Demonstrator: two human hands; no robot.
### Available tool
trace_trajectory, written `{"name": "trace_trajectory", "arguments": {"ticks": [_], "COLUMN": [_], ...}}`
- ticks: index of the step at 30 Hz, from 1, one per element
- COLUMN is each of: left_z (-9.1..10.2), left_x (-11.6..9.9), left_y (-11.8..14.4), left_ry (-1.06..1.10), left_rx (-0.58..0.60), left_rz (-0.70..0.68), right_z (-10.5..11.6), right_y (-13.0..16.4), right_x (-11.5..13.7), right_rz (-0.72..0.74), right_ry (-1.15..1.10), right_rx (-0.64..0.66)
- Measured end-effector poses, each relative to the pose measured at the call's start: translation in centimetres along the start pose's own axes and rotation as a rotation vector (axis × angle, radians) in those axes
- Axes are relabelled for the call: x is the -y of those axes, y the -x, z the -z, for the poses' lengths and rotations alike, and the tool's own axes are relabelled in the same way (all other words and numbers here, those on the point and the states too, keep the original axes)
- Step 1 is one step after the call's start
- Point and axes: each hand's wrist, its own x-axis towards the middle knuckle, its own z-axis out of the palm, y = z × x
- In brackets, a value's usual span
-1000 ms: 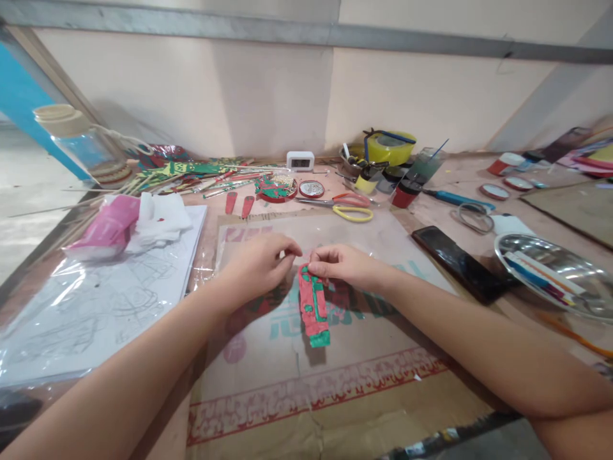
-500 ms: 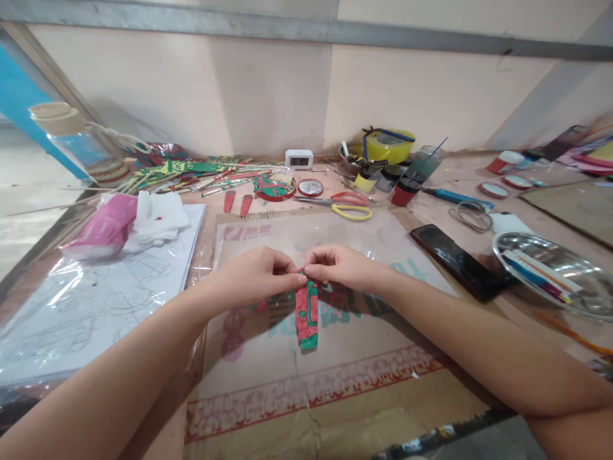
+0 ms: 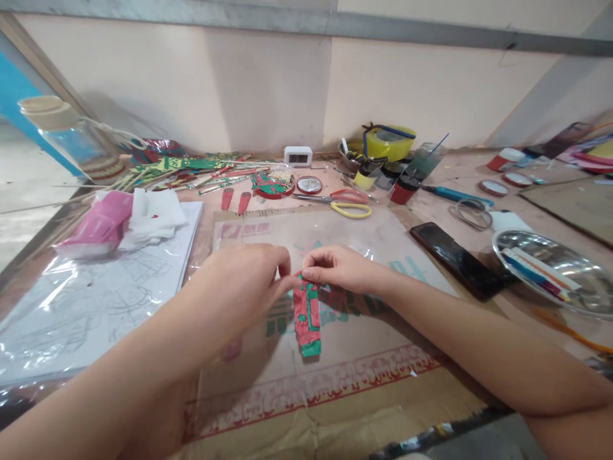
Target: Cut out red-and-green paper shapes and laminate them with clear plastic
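Note:
A red and green painted strip (image 3: 307, 316) hangs upright, its green end lowest, over the plastic-covered cardboard. My right hand (image 3: 330, 265) pinches its top end between thumb and curled fingers. My left hand (image 3: 253, 275) is at the strip's upper left edge, with a fingertip meeting that edge and the other fingers bent. The left hand's back hides part of its grip. Under both hands lies the printed cardboard (image 3: 258, 402).
Scissors (image 3: 349, 207), a lid of small pieces (image 3: 275, 195) and a white clock (image 3: 297, 156) stand behind. A phone (image 3: 453, 260) and a metal bowl (image 3: 594, 271) lie to the right. At left, drawing sheets (image 3: 96, 306) carry a pink packet (image 3: 98, 220).
My left hand has turned and raised its knuckles, its wrist swinging inward. The strip's lower end has shifted slightly down and right. My right hand keeps nearly the same place.

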Motion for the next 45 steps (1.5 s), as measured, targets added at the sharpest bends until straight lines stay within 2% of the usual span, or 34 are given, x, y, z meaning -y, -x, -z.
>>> {"name": "trace_trajectory", "arguments": {"ticks": [3,5,10,15,20,23,25,30,37,45], "left_z": [-0.3,-1.0,-2.6,-2.9,-2.7,-2.6,-2.6,-3.0,-3.4,-3.4], "left_x": [-0.7,-0.7,-0.4,-1.1,-2.5,-3.5,-4.2,-5.6,-5.5,-5.3], "left_y": [0.9,0.8,0.0,0.1,0.1,0.2,0.4,1.5,1.5,1.2], "left_ry": [0.059,0.119,0.124,0.139,0.013,-0.151,-0.266,-0.427,-0.422,-0.422], "left_rx": [0.088,0.143,0.181,0.243,0.288,0.278,0.315,0.331,0.372,0.364], "left_rz": [-0.156,-0.201,-0.188,-0.161,-0.153,-0.137,-0.135,-0.166,-0.164,-0.179], "right_z": [-0.2,-0.3,-0.4,-0.4,-0.5,-0.5,-0.5,-0.7,-1.2,-0.7], "right_y": [0.0,0.0,0.0,0.1,0.2,0.2,0.1,-0.1,-0.4,-0.8], "right_x": [-0.1,-0.2,-0.2,0.0,0.3,0.3,0.2,-0.3,-0.6,-0.8], "right_rz": [0.017,0.016,0.023,0.038,0.047,0.04,0.033,0.033,0.056,0.034], "right_ry": [0.063,0.099,0.143,0.212,0.256,0.273,0.275,0.19,-0.054,-0.097], "right_rx": [-0.022,-0.034,-0.05,-0.057,-0.075,-0.083,-0.107,-0.171,-0.282,-0.364]}}
